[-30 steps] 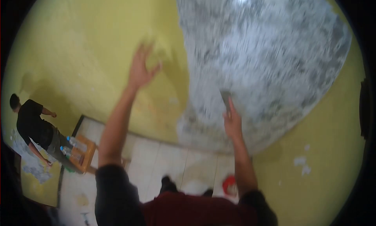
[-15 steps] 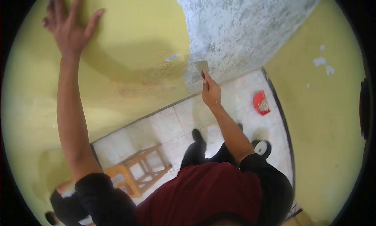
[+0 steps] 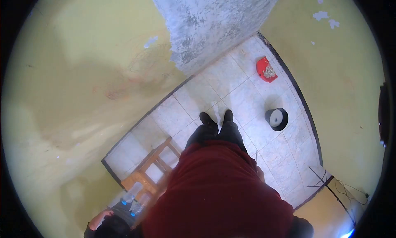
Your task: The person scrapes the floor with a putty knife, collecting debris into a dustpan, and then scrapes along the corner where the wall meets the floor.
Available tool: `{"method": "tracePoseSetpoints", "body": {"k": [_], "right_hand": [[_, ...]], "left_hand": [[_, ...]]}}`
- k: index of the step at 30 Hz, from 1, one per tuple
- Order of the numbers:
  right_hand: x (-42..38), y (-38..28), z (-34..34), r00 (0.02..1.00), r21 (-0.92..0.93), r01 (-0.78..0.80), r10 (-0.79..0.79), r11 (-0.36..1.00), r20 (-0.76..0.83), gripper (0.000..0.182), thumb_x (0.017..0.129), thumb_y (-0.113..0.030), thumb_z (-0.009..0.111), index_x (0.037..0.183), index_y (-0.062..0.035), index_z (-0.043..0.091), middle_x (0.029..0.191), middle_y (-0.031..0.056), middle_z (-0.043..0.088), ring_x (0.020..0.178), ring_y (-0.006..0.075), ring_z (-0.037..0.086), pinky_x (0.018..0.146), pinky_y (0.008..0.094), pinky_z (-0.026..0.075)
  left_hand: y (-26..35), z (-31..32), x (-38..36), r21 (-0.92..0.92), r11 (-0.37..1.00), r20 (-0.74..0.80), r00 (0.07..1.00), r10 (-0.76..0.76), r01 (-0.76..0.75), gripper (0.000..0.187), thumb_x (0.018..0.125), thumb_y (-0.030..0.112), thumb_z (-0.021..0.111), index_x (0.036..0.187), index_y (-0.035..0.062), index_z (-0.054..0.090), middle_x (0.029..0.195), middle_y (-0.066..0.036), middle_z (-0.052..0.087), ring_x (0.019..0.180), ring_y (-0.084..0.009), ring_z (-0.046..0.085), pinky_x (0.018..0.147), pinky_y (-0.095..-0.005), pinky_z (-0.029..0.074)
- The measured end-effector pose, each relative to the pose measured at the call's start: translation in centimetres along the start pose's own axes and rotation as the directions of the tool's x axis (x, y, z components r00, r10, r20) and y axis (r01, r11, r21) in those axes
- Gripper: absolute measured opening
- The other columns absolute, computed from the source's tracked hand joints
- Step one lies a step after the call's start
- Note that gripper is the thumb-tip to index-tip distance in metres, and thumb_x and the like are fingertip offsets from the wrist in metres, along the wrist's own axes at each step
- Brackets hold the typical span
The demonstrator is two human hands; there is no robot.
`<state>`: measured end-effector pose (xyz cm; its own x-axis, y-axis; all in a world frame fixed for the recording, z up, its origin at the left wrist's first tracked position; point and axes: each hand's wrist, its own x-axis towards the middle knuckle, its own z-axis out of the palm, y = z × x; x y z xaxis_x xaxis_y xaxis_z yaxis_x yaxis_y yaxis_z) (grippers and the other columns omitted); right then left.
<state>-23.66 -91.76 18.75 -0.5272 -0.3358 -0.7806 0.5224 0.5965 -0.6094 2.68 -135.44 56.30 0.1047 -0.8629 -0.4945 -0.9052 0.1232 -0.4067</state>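
My right hand is low beside my right hip, mostly hidden by my red shirt. A thin blade, the putty knife seen edge-on, sticks up from it. On my left side a skin-coloured blur runs along the shirt; it looks like my left arm or hand, and its fingers cannot be made out. Ahead is the yellow wall, with a scraped patch of white and grey at its right end. Neither hand touches the wall.
On the tiled floor are a red dustpan with pale scrapings and a black bucket. A wooden stool with clear bottles stands left, beside another person. A black stand with a cable is lower right.
My left hand has come off the yellow wall and down to my side. My right hand has lowered the putty knife from the scraped patch to my hip. The view has shifted back.
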Motion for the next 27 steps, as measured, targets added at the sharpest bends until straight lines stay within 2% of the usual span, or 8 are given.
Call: {"method": "tracePoseSetpoints", "body": {"k": [3, 5, 9, 14, 18, 22, 27], "right_hand": [[-0.2, -0.4, 0.7, 0.999, 0.071, 0.037, -0.039, 0.997, 0.037, 0.022, 0.082, -0.015, 0.072, 0.096, -0.0034, 0.058, 0.09, 0.0064, 0.064, 0.082, 0.0162, 0.059, 0.073, 0.0327, 0.048], [-0.3, -1.0, -0.2, 0.995, 0.078, 0.07, -0.075, 0.994, 0.059, 0.023, 0.082, -0.015, 0.072, 0.096, -0.0033, 0.058, 0.091, 0.0064, 0.064, 0.083, 0.016, 0.059, 0.073, 0.0324, 0.048], [-0.1, -2.0, -1.8, 0.987, 0.081, 0.12, -0.127, 0.989, 0.094, 0.023, 0.083, -0.016, 0.072, 0.097, -0.003, 0.058, 0.091, 0.0062, 0.064, 0.083, 0.0156, 0.058, 0.073, 0.0319, 0.048], [-0.7, -3.1, -2.6, 0.979, 0.115, 0.157, -0.169, 0.981, 0.11, 0.024, 0.083, -0.016, 0.072, 0.098, -0.0027, 0.058, 0.093, 0.0061, 0.064, 0.084, 0.0151, 0.058, 0.074, 0.0312, 0.048], [-1.7, -3.6, -2.4, 0.976, 0.154, 0.173, -0.19, 0.973, 0.103, 0.025, 0.083, -0.016, 0.072, 0.098, -0.0024, 0.058, 0.094, 0.0059, 0.064, 0.085, 0.0147, 0.058, 0.074, 0.0307, 0.048], [-2.8, -4.2, -1.4, 0.975, 0.187, 0.176, -0.197, 0.967, 0.102, 0.026, 0.083, -0.016, 0.072, 0.099, -0.0022, 0.058, 0.095, 0.0058, 0.064, 0.085, 0.0143, 0.058, 0.075, 0.0302, 0.047], [-3.5, -5.0, 0.0, 0.972, 0.218, 0.18, -0.208, 0.959, 0.109, 0.027, 0.083, -0.017, 0.072, 0.1, -0.0019, 0.058, 0.096, 0.0057, 0.064, 0.086, 0.0138, 0.057, 0.075, 0.0295, 0.047]], "left_hand": [[-2.3, 1.4, -3.8, -0.002, 0.994, 0.047, 0.993, -0.11, 0.111, 0.047, 0.081, 0.011, 0.065, 0.125, 0.0024, 0.052, 0.125, -0.016, 0.056, 0.124, -0.0265, 0.043, 0.104, -0.0411, 0.029], [-1.6, 2.9, -4.7, -0.019, 0.996, 0.063, 0.994, -0.086, 0.087, 0.046, 0.081, 0.011, 0.065, 0.125, 0.0026, 0.052, 0.124, -0.015, 0.056, 0.121, -0.026, 0.044, 0.102, -0.0406, 0.03], [1.7, 6.2, -4.0, -0.082, 0.992, 0.074, 0.992, 0.103, -0.097, 0.044, 0.081, 0.011, 0.065, 0.123, 0.0031, 0.053, 0.121, -0.014, 0.057, 0.117, -0.0248, 0.045, 0.098, -0.0394, 0.032], [5.8, 9.5, -1.7, -0.147, 0.936, 0.094, 0.938, 0.334, -0.319, 0.042, 0.082, 0.011, 0.064, 0.121, 0.0036, 0.054, 0.117, -0.013, 0.058, 0.111, -0.0234, 0.047, 0.093, -0.0381, 0.034], [7.0, 11.2, 0.1, -0.168, 0.897, 0.112, 0.896, 0.429, -0.408, 0.04, 0.082, 0.011, 0.064, 0.12, 0.0041, 0.054, 0.114, -0.012, 0.059, 0.106, -0.0223, 0.048, 0.089, -0.037, 0.036], [5.0, 12.0, 1.3, -0.177, 0.895, 0.158, 0.886, 0.437, -0.41, 0.038, 0.082, 0.011, 0.064, 0.118, 0.0045, 0.055, 0.111, -0.011, 0.059, 0.101, -0.0211, 0.05, 0.085, -0.0359, 0.037], [0.2, 11.9, 2.0, -0.15, 0.929, 0.213, 0.907, 0.364, -0.338, 0.035, 0.082, 0.011, 0.063, 0.116, 0.005, 0.056, 0.107, -0.01, 0.06, 0.096, -0.0197, 0.052, 0.08, -0.0345, 0.04]]}}
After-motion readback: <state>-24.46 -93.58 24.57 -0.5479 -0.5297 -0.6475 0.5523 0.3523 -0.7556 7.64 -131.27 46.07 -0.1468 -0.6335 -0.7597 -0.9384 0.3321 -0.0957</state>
